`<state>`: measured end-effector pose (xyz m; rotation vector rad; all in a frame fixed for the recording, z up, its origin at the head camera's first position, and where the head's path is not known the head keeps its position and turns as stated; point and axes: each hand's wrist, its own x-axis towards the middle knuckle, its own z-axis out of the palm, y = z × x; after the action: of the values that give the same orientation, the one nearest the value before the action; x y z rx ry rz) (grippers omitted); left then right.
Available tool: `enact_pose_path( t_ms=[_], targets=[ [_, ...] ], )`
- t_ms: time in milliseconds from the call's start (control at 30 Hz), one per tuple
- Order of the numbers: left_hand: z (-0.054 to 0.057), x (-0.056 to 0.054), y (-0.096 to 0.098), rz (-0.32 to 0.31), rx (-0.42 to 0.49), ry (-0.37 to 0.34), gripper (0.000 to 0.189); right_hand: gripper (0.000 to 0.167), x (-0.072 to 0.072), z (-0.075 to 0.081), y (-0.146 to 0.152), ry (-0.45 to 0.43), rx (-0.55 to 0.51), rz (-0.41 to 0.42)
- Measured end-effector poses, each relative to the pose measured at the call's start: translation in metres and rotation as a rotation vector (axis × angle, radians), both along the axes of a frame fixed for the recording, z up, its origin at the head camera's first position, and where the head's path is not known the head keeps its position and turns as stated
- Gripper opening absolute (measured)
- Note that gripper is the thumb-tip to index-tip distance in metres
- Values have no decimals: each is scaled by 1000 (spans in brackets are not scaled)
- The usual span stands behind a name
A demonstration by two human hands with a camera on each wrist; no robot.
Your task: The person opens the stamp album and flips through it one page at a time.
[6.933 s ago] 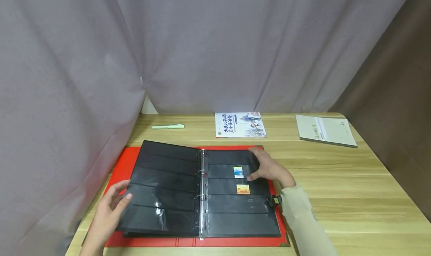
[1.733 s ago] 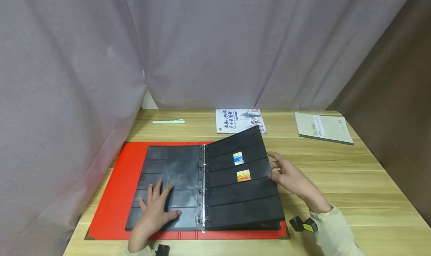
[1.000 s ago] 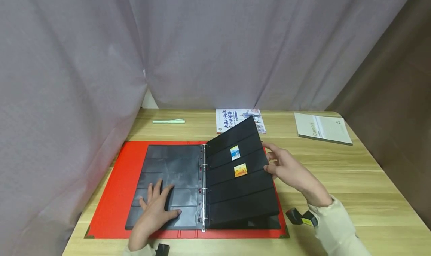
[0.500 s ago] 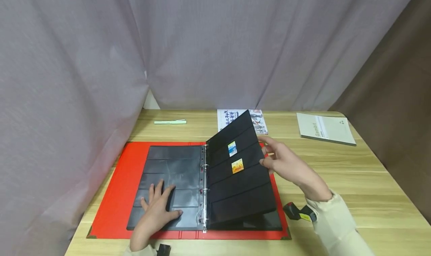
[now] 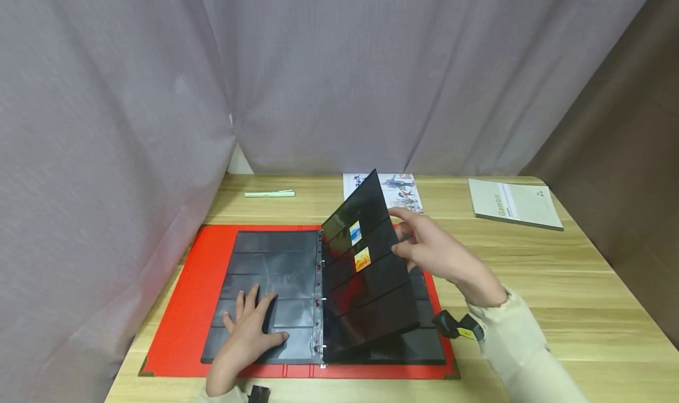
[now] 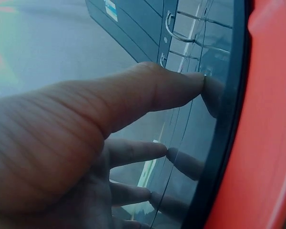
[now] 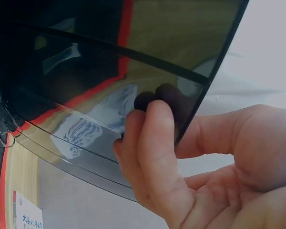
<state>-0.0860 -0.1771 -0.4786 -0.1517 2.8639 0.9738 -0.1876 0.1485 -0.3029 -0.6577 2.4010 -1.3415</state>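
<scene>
A red ring-binder stamp album (image 5: 177, 314) lies open with black pocket pages. My left hand (image 5: 244, 338) rests spread on the left page (image 5: 276, 264); the left wrist view shows the thumb (image 6: 148, 90) and fingertips touching its glossy surface. At its outer edge, my right hand (image 5: 440, 253) pinches a lifted black page (image 5: 371, 294), which tilts up steeply from the rings. Two stamps sit in that page's pockets, a blue one (image 5: 355, 233) and an orange-yellow one (image 5: 362, 259). From the page's other side, the right wrist view shows curled fingers (image 7: 157, 138) against it, thumb opposite.
Behind the album, a green pen (image 5: 269, 194) lies at the left. A white illustrated book (image 5: 405, 200), partly covered by the raised page, is at the back middle. A grey-green "Gambit" book (image 5: 514, 205) lies at the back right. Grey curtains (image 5: 329, 79) border the wooden table.
Earlier both pages lay lower and my left hand was at the left page's edge. Now that hand rests flat, while my right hand has raised the right page progressively leftward, exposing another page beneath.
</scene>
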Motion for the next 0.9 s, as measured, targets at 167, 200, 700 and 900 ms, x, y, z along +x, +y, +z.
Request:
enact_pose_path(
  t_ms=[167,200,700,900],
  targets=[
    [1,-1,-1,7,-12,5,82,68,0,2,-8,-10,-15,19],
    [2,-2,-2,8,-18,6,82,68,0,2,-9,-11,-15,21],
    [31,-3,5,-26,96,166,62,69,1,10,-34,-46,-71,33],
    [54,2,18,-80,224,387,60,71,4,13,-48,-69,-97,33]
  ],
)
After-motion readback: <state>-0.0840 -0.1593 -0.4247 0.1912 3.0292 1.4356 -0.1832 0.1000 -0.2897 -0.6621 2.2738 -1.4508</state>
